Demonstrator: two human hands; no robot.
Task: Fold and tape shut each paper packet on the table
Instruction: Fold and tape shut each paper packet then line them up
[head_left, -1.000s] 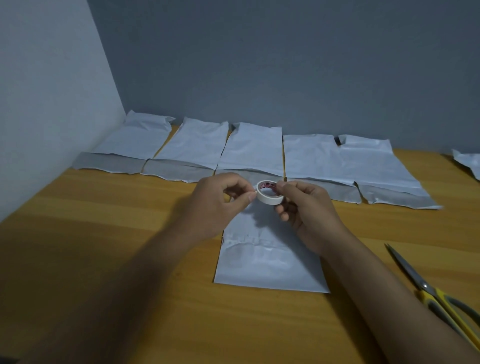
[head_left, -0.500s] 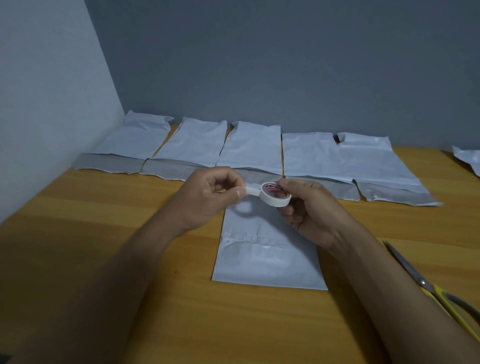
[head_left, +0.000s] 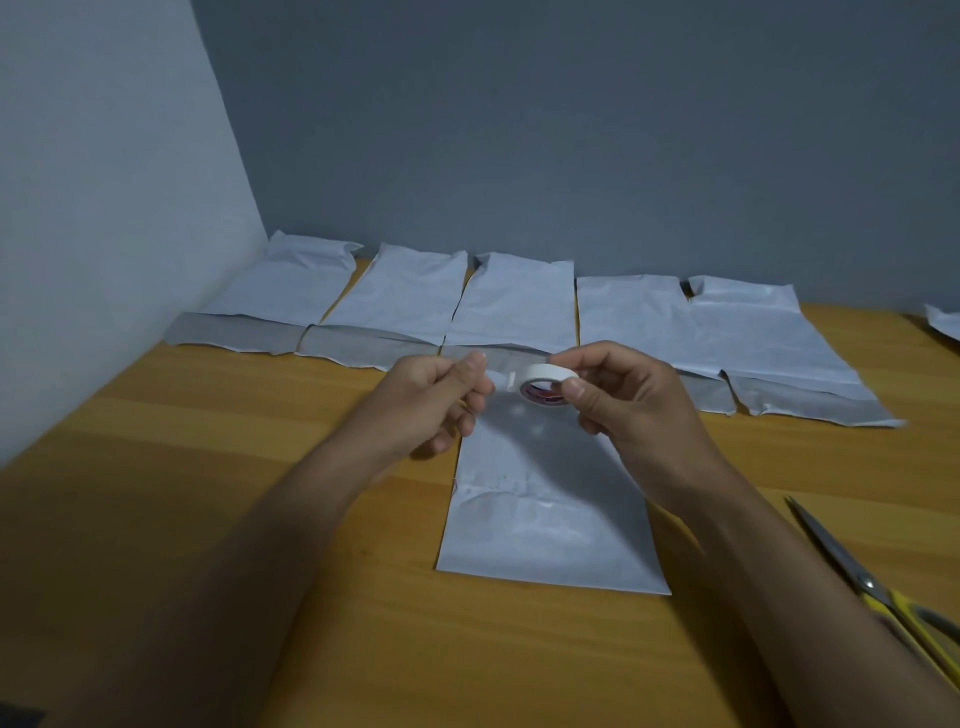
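step: pulling tape | right hand (head_left: 631, 402) grip pinches tape roll (head_left: 543, 383) | left hand (head_left: 441, 397) grip pinches tape end (head_left: 505, 380) | packet (head_left: 545, 499) flat on tabletop (head_left: 208, 467) beneath hands | tip: pull straight, keep strip untwisted, short piece

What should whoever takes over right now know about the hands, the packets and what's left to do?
Right hand holds the tape roll above the near packet.
Left hand pinches the tape's free end, a short strip pulled out.
Near packet lies flat on the table; no tape seen on it yet.
Five packets lie in a row along the wall, flaps toward you; whether they are taped cannot be told.
Scissors lie at right.
Left: cut tape, seal near packet.
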